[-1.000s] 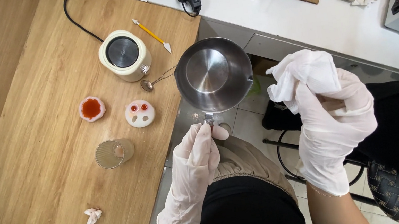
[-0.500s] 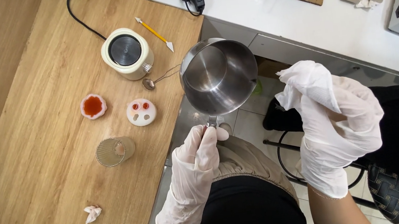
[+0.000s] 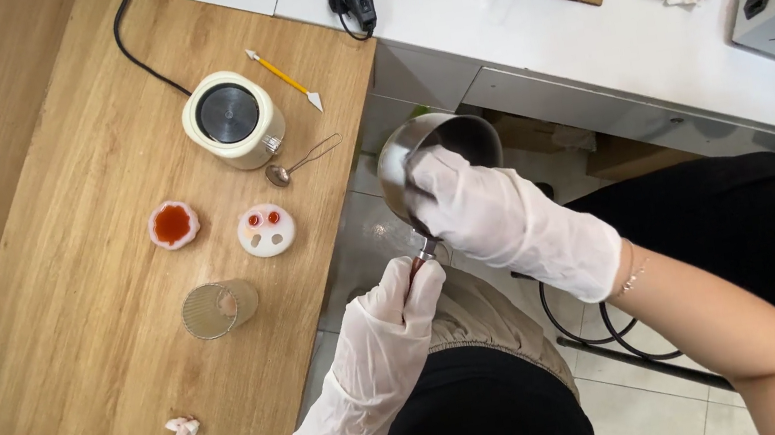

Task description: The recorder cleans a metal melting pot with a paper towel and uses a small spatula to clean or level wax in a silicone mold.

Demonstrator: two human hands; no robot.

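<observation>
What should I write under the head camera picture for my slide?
Gloved left hand holds a small steel pot by its handle while the gloved right hand reaches inside it, beside a wooden table.

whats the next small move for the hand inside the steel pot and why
Probably sweep the right hand around the inner wall of the steel pot. That gloved hand is pressed into the pot's mouth and covers most of it, while the left hand grips the pot's handle from below and holds it off the wooden table. Whether a cloth sits under the hand cannot be seen.
</observation>
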